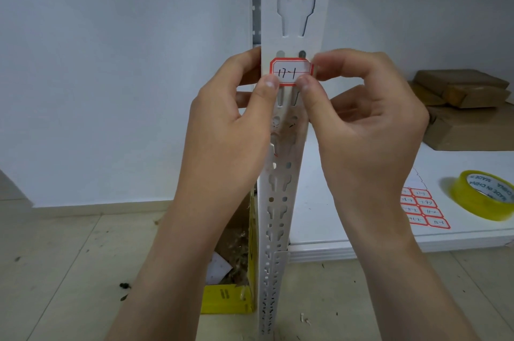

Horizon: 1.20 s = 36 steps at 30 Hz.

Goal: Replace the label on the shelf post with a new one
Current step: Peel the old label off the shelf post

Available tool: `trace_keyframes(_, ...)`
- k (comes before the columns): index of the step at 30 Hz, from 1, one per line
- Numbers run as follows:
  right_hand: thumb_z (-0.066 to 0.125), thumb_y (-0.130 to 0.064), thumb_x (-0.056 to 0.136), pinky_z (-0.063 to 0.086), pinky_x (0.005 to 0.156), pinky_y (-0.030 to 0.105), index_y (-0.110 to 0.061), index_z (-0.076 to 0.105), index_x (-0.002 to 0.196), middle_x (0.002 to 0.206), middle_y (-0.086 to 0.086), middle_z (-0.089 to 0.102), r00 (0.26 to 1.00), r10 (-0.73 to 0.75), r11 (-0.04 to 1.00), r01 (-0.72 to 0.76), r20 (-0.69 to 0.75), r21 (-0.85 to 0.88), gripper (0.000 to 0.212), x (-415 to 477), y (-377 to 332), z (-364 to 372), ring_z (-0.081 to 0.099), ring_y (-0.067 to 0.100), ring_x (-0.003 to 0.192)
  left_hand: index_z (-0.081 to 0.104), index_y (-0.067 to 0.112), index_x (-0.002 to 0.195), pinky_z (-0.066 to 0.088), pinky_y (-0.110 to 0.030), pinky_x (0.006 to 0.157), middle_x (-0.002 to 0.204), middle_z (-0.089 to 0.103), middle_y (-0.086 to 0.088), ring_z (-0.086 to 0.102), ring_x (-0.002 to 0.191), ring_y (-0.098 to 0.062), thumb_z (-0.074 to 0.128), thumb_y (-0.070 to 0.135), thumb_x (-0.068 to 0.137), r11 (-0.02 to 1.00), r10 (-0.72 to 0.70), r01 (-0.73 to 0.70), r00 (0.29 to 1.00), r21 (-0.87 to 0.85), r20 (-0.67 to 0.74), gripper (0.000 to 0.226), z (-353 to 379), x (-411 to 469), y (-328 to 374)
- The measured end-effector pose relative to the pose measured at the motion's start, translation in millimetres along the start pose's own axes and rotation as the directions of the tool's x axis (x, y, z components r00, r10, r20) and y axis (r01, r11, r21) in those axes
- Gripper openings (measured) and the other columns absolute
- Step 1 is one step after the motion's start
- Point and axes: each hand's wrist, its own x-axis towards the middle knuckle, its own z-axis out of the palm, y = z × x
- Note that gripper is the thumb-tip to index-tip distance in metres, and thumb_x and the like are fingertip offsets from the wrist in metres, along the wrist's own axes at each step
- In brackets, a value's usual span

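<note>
A white slotted shelf post [297, 15] rises through the middle of the view. A red-bordered white label [291, 71] with handwritten marks lies flat against the post's front. My left hand [236, 129] wraps the post's left edge, its thumb tip on the label's lower left corner. My right hand [361, 123] pinches the label's right side, thumb on the lower right corner and a fingertip at the right edge. Below the hands the post shows brownish residue and a torn scrap of paper [272, 154] sticking out at its left edge.
A white shelf board [347, 232] at lower right carries a sheet of red-bordered labels [424, 211], a yellow tape roll [485, 194] and brown wrapped parcels [467, 107]. A yellow cardboard box [230, 299] with scraps sits on the tiled floor left of the post.
</note>
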Motion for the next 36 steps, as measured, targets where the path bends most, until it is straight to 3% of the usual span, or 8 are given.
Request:
trace_keyframes(4, 0.077, -0.021, 0.095, 0.048, 0.062, 0.006, -0.011, 0.075, 0.103, 0.102, -0.002, 0.072, 1.000, -0.013, 1.000, 0.013, -0.003, -0.007, 0.013, 0.6, 0.3, -0.3, 0.062, 0.001, 0.069, 0.062, 0.030, 0.139, 0.063, -0.029, 0.091, 0.121, 0.072, 0.019, 0.070, 0.108, -0.003, 0.050, 0.028, 0.108, 1.000, 0.001, -0.001, 1.000, 0.004, -0.001, 0.033, 0.2, -0.6, 0.9)
trace_keyframes(9, 0.077, -0.022, 0.096, 0.049, 0.061, 0.010, -0.012, 0.074, 0.107, 0.103, 0.000, 0.075, 1.000, 0.015, 1.000, -0.015, -0.016, 0.006, 0.015, -0.6, 0.6, -0.1, 0.068, 0.008, 0.071, 0.062, 0.029, 0.139, 0.063, -0.032, 0.092, 0.122, 0.072, 0.018, 0.071, 0.109, -0.004, 0.050, 0.027, 0.108, 1.000, 0.007, -0.007, 1.000, 0.006, 0.006, 0.033, 0.0, -1.0, 0.9)
trace_keyframes(14, 0.079, -0.022, 0.094, 0.048, 0.062, 0.004, -0.010, 0.076, 0.100, 0.100, 0.001, 0.076, 1.000, -0.004, 1.000, 0.003, -0.023, -0.014, 0.014, -1.2, 0.9, -0.6, 0.068, 0.006, 0.073, 0.062, 0.028, 0.140, 0.063, -0.031, 0.091, 0.123, 0.072, 0.017, 0.071, 0.108, -0.002, 0.049, 0.027, 0.108, 1.000, 0.011, -0.011, 1.000, 0.016, 0.004, 0.034, 0.4, -0.8, 0.0)
trace_keyframes(20, 0.079, -0.020, 0.094, 0.052, 0.062, 0.009, -0.013, 0.076, 0.099, 0.100, -0.003, 0.073, 0.999, -0.028, 1.000, 0.028, -0.018, 0.002, 0.009, -0.5, 0.3, -1.0, 0.069, 0.007, 0.076, 0.062, 0.029, 0.139, 0.063, -0.031, 0.093, 0.122, 0.072, 0.019, 0.070, 0.109, -0.002, 0.050, 0.027, 0.108, 1.000, 0.010, -0.010, 1.000, 0.014, 0.003, 0.033, 0.9, -0.6, -0.2)
trace_keyframes(24, 0.079, -0.023, 0.095, 0.060, 0.059, 0.024, -0.018, 0.074, 0.104, 0.102, -0.005, 0.075, 0.999, 0.027, 0.999, -0.026, -0.026, 0.036, 0.012, -0.4, 0.3, -0.3, 0.072, 0.010, 0.074, 0.063, 0.030, 0.136, 0.063, -0.031, 0.091, 0.117, 0.072, 0.020, 0.071, 0.105, 0.000, 0.050, 0.026, 0.108, 1.000, 0.015, -0.015, 1.000, 0.001, 0.001, 0.031, 0.8, -0.7, -0.8)
trace_keyframes(28, 0.078, -0.023, 0.095, 0.059, 0.060, 0.019, -0.014, 0.077, 0.100, 0.102, -0.007, 0.071, 1.000, -0.017, 1.000, 0.017, -0.017, 0.006, 0.010, 0.3, 0.8, -0.7, 0.071, 0.008, 0.078, 0.063, 0.032, 0.134, 0.063, -0.026, 0.089, 0.112, 0.072, 0.023, 0.070, 0.101, 0.006, 0.050, 0.025, 0.108, 1.000, 0.027, -0.027, 1.000, 0.000, 0.002, 0.030, 0.8, 0.1, -2.3)
trace_keyframes(32, 0.078, -0.024, 0.095, 0.059, 0.057, 0.023, -0.016, 0.075, 0.104, 0.102, -0.005, 0.074, 0.999, 0.029, 0.999, -0.028, -0.040, 0.030, 0.013, -1.1, 1.0, 0.6, 0.070, 0.009, 0.070, 0.062, 0.033, 0.134, 0.062, -0.024, 0.088, 0.112, 0.071, 0.024, 0.069, 0.102, 0.006, 0.050, 0.026, 0.108, 1.000, 0.028, -0.028, 1.000, 0.005, 0.003, 0.030, 1.0, 0.5, -2.6)
trace_keyframes(36, 0.078, -0.023, 0.095, 0.057, 0.061, 0.015, -0.014, 0.077, 0.100, 0.101, -0.007, 0.071, 0.999, -0.023, 1.000, 0.023, -0.023, 0.005, 0.010, -0.8, 1.5, 0.1, 0.069, 0.006, 0.077, 0.063, 0.033, 0.135, 0.062, -0.025, 0.089, 0.114, 0.071, 0.024, 0.069, 0.103, 0.006, 0.050, 0.026, 0.108, 1.000, 0.025, -0.025, 1.000, 0.005, 0.005, 0.031, 1.0, 0.3, -2.4)
